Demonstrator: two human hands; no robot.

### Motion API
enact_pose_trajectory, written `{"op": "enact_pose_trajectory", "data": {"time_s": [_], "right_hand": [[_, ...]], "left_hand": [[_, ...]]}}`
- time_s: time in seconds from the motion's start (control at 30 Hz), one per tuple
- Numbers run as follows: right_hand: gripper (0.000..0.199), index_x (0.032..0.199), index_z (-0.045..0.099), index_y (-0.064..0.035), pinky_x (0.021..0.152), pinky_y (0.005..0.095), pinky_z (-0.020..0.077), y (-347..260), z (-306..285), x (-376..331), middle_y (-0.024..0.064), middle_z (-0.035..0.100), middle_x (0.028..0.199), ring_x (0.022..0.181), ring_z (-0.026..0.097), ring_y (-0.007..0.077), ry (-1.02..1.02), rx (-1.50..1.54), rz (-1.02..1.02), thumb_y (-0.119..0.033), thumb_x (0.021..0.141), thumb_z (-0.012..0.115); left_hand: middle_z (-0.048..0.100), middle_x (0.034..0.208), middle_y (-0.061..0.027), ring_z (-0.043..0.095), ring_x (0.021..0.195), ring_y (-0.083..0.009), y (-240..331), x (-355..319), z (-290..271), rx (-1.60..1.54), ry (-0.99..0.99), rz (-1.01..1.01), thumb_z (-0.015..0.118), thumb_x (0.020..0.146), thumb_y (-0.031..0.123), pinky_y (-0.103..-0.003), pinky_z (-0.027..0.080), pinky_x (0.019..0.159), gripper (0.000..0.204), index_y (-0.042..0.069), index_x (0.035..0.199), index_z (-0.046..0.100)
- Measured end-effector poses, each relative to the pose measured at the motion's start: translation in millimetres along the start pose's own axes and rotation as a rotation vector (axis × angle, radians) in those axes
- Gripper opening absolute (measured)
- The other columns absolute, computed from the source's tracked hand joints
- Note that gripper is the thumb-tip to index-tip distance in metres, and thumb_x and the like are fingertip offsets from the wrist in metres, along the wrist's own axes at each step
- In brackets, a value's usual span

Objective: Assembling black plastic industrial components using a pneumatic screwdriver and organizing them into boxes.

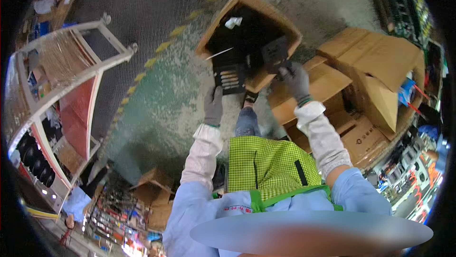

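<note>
Both my hands wear grey gloves and reach to a cardboard box (294, 31) on the floor ahead of me. My left hand (213, 107) is closed on the near-left edge of a black slotted panel (217, 77), which has a row of pale slots. In my right hand (297, 81) is the lower edge of a flat black plate (275, 53), held over the box's right side. Dark contents fill the box and cannot be told apart. A crumpled white scrap (233, 22) and a thin white strip (220, 53) lie among them.
Opened cardboard boxes (370, 50) stand close on my right. At left is a white-framed cart (97, 74) with shelves. A worn yellow line (152, 62) crosses the floor. Another person in light blue (77, 202) is at the lower left, near more cardboard boxes (154, 185).
</note>
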State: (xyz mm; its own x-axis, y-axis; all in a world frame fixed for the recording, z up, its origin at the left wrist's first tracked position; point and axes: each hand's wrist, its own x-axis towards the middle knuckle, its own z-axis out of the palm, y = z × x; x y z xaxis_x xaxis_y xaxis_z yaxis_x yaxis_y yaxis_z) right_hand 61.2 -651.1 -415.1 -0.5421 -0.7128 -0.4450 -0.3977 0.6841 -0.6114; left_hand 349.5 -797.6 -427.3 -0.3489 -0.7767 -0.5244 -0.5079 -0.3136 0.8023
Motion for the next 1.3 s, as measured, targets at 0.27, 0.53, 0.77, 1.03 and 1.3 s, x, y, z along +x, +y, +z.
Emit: {"op": "enact_pose_trajectory", "data": {"time_s": [0.27, 0.53, 0.77, 1.03, 1.3], "right_hand": [[0.039, 0.117, 0.061, -0.0076, 0.081, 0.0491, 0.0509, -47.9, -75.6, -68.8, 0.0213, 0.059, 0.111, 0.099, 0.06, 0.0422, 0.152, -0.004, 0.028, -0.036, 0.09, 0.063], [0.029, 0.111, 0.061, -0.0007, 0.078, 0.0382, 0.0507, -2.6, -120.2, -224.8, 0.013, 0.065, 0.1, 0.09, 0.063, 0.0238, 0.136, 0.456, 0.248, -0.026, 0.095, 0.06], [0.019, 0.11, 0.06, 0.0003, 0.075, 0.0285, 0.05, 10.9, -139.0, -351.1, 0.0025, 0.064, 0.098, 0.087, 0.057, 0.012, 0.32, 0.97, 0.438, -0.014, 0.098, 0.055], [0.023, 0.108, 0.062, -0.0003, 0.071, 0.0271, 0.0497, 8.4, -242.1, -600.9, 0.0053, 0.062, 0.087, 0.078, 0.058, 0.0107, 0.663, 0.667, 0.221, -0.019, 0.095, 0.061], [0.018, 0.096, 0.062, -0.0016, 0.068, 0.0387, 0.0481, 110.7, -315.4, -829.5, 0.0153, 0.061, 0.088, 0.079, 0.062, 0.0327, 1.076, 0.208, 0.364, -0.01, 0.082, 0.07]], "left_hand": [[0.064, 0.116, -0.0065, 0.061, 0.102, -0.0182, 33.4, -0.8, 10.1, -0.109, -0.113, -0.177, 0.058, 0.098, 0.031, -0.03, 0.048, 0.088, 0.042, 0.001, 0.128, 0.058], [0.061, 0.123, -0.0044, 0.061, 0.106, -0.0171, 87.7, -109.4, 69.1, -0.52, -0.236, -0.386, 0.061, 0.097, 0.029, -0.034, 0.051, 0.084, 0.043, 0.005, 0.132, 0.054], [0.061, 0.112, -0.004, 0.057, 0.097, -0.012, 211.8, -219.0, 117.7, -0.376, -0.799, -0.028, 0.063, 0.096, 0.025, -0.025, 0.047, 0.083, 0.037, 0.001, 0.123, 0.056], [0.064, 0.101, 0.0012, 0.056, 0.089, -0.0076, 334.0, -365.8, 220.8, -0.124, -1.264, 0.327, 0.061, 0.097, 0.019, -0.022, 0.046, 0.079, 0.021, 0.002, 0.109, 0.065], [0.064, 0.08, -0.0101, 0.061, 0.077, -0.0276, 359.8, -580.4, 344.0, 0.264, -1.139, 1.337, 0.073, 0.08, 0.014, -0.036, 0.046, 0.07, 0.014, 0.004, 0.087, 0.066]]}}
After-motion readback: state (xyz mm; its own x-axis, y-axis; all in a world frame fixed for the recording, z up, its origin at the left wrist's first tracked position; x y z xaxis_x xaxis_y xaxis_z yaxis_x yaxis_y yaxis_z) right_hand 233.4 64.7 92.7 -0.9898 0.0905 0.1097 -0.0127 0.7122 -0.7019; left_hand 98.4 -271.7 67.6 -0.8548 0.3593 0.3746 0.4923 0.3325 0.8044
